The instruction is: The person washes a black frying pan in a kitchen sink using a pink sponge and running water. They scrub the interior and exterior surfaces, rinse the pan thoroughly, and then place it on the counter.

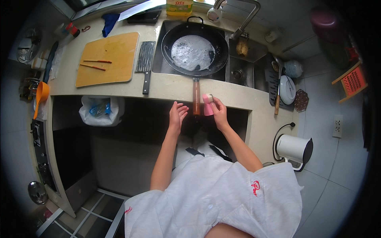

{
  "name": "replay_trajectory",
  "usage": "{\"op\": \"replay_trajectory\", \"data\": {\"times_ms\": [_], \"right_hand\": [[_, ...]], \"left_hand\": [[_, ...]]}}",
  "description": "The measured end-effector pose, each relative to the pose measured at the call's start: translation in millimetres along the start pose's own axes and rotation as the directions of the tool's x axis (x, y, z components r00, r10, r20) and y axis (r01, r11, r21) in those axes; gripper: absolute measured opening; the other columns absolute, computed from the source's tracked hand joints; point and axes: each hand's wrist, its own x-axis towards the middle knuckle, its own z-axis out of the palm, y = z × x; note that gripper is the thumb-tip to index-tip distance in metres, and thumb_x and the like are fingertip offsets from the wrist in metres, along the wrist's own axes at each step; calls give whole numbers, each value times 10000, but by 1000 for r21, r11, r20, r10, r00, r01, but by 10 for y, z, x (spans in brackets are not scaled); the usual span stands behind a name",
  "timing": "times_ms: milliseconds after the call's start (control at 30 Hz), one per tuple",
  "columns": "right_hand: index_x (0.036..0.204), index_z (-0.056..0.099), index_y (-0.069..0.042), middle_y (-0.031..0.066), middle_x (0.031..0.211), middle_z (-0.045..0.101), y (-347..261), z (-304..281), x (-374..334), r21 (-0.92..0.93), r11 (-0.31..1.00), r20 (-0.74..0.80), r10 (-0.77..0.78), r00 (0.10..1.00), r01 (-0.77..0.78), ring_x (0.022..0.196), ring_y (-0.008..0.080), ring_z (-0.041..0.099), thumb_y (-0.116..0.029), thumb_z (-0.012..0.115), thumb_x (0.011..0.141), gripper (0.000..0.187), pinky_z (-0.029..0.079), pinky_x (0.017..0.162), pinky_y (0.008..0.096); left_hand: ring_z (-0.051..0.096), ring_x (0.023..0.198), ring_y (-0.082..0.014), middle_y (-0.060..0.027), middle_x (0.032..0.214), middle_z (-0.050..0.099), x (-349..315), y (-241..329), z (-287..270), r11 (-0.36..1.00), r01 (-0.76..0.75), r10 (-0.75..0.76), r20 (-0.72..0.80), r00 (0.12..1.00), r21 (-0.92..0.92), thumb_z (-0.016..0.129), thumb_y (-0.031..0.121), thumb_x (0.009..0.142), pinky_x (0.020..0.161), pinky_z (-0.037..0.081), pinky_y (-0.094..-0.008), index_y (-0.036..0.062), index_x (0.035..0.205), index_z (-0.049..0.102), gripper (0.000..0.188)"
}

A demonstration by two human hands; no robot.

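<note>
A black wok (220, 47) rests over the left basin of the sink, with white suds (190, 49) covering its bottom. Its brown wooden handle (196, 95) points toward me past the counter's front edge. Just right of that handle, my right hand (220, 115) pinches a soft pink-and-white cloth (208, 108), partly hidden by the fingers. On the handle's left side, my left hand (177, 115) holds nothing, its fingers stretched out and apart from the handle. Both hands are in front of the counter edge.
Left of the wok lie a cleaver (146, 65) and a wooden cutting board (119, 45) with two chopsticks (97, 61) on it. A faucet (248, 22) rises behind the sink. A lined trash bin (113, 119) sits below the counter; a white electric kettle (291, 146) stands right.
</note>
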Motion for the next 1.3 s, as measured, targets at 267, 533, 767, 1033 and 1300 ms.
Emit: {"op": "replay_trajectory", "data": {"times_ms": [267,533,767,1033,1300], "right_hand": [[982,662,-127,77,1027,595,-603,405,-2,-499,240,753,-357,553,833,927,287,582,-127,689,727,257,470,795,385],[1045,659,-135,117,1082,580,-661,319,112,-469,285,845,-128,518,836,949,307,586,-75,658,757,294,488,849,371],[1267,496,-52,162,1152,579,-1103,170,1265,413,788,479,239,844,-457,980,330,594,-380,365,906,505,481,850,549],[1100,512,-118,9,835,533,-1443,372,2444,188,843,687,254,681,-504,606,89,481,-399,565,926,334,379,466,215],[694,504,-89,-5,525,426,-937,710,3223,-227,930,350,355,867,-289,407,91,373,-373,457,963,394,285,362,262]], "left_hand": [[531,1143,-270,-182,1207,559,29,-100,19,992,96,-89,90,992,-81,262,558,980,990,406,-382,18,1258,447,634],[509,1172,-302,-218,1252,516,81,-185,-78,995,102,-101,40,994,-15,280,580,967,1026,382,-404,12,1288,417,666],[634,897,-198,-132,1100,579,23,64,457,884,60,-83,31,996,463,424,464,963,758,503,-355,97,1283,397,488],[667,749,-327,-190,869,651,51,-87,840,622,47,133,-165,977,782,571,436,890,653,513,-414,40,1197,442,518],[613,946,-429,-249,929,653,-37,-18,957,552,102,162,-227,960,828,562,421,892,787,481,-462,59,1232,465,506]]}}
